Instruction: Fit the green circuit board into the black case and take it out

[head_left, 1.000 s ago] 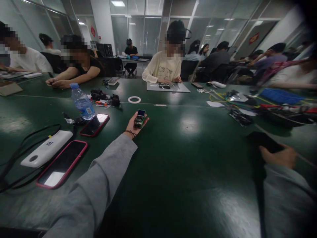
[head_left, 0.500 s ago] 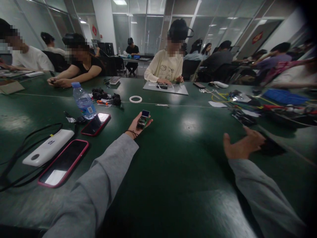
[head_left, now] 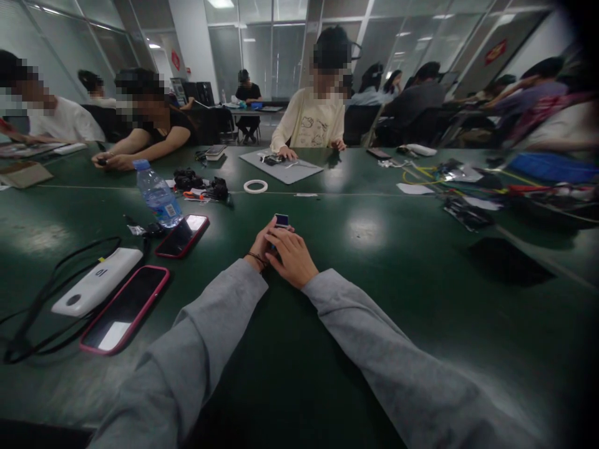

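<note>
A small electronic module (head_left: pixel 281 220) with a dark bluish screen at its far end lay cupped in the left hand (head_left: pixel 262 242), at the middle of the green surface (head_left: pixel 374 280). The right hand (head_left: pixel 294 255) lay over it, fingers (head_left: pixel 282 237) curled down on its body, so only the screen end showed. To the left stood a capped clear water bottle (head_left: pixel 156 194) with a blue label; its fill could not be told. Beside it lay a red-cased phone (head_left: pixel 182 235).
</note>
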`<state>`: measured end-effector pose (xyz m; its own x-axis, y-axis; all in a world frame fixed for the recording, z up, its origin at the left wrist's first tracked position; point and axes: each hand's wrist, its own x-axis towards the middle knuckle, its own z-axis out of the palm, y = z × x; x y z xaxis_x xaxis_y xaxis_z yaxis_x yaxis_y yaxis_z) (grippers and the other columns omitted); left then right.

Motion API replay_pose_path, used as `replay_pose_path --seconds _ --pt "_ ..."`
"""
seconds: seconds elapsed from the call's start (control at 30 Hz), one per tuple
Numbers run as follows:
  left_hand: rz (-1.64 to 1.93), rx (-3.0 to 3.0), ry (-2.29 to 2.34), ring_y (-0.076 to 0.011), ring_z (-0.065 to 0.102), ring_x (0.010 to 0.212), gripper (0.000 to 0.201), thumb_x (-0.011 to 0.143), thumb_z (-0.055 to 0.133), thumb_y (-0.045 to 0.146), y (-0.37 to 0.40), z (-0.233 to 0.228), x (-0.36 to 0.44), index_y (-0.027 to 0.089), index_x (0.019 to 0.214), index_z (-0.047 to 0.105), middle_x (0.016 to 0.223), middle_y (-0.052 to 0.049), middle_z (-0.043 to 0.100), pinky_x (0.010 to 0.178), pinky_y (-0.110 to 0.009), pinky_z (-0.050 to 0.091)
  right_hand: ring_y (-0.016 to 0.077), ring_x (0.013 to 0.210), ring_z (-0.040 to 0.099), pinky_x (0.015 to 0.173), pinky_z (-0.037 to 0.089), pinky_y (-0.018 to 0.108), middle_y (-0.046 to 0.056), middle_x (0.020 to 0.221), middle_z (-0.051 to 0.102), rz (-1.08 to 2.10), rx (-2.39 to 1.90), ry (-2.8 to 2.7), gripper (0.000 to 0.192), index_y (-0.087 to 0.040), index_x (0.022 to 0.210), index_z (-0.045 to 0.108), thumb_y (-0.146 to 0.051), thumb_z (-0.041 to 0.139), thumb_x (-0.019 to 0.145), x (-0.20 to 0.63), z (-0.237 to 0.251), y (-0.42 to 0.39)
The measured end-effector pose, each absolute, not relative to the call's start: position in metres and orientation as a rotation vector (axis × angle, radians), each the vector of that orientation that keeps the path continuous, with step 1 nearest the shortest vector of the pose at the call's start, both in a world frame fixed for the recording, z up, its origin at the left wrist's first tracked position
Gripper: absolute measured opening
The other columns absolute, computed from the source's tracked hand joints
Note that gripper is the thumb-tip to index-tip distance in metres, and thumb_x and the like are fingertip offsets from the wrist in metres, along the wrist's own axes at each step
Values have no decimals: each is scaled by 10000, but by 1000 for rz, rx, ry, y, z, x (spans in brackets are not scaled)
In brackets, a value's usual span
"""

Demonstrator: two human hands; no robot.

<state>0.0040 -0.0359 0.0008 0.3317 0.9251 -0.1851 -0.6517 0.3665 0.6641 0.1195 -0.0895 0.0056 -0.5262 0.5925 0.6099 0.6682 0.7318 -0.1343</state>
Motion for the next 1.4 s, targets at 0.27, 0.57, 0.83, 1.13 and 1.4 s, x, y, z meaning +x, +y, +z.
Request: replay_pose_path --seconds 0.27,0.57,0.83,1.13,1.4 --pt "1167 443 625 -215 640 906 535 831 447 557 -36 5 2 83 990 638 867 -121 686 834 -329 502 238 1238 387 968 417 405 67 1398 369 0 -1046 -2213 449 -223 1389 337 -237 370 941 133 -5 -73" --pt "1181 473 597 -190 638 790 440 842 450 512 -35 5 2 130 986 613 773 -76 662 759 -323 504 272 1223 386 977 415 458 82 1325 409 -34 -1018 -2239 350 -264 1262 491 -260 459 913 134 -5 -73" --pt "1148 453 681 -129 569 596 394 851 440 498 -41 17 7 238 1129 542 749 -15 606 589 -264 448 265 1049 504 873 484 416 122 1139 449 30 -1174 -1965 371 -188 1176 468 -273 571 831 139 -12 -67" --pt "1300 686 719 -152 606 848 385 767 620 419 -43 4 11 292 1123 549 1061 -35 599 764 -309 491 220 1014 516 916 435 409 103 1082 514 420 -1063 -1645 302 -178 1127 442 -361 443 887 152 -27 -42" --pt "1541 1011 931 -149 605 875 321 678 728 251 -35 -8 14 201 976 622 1064 -63 624 824 -284 465 185 869 600 779 505 339 29 959 600 1151 -941 -1201 468 -255 1141 448 -496 597 769 168 -25 -34"
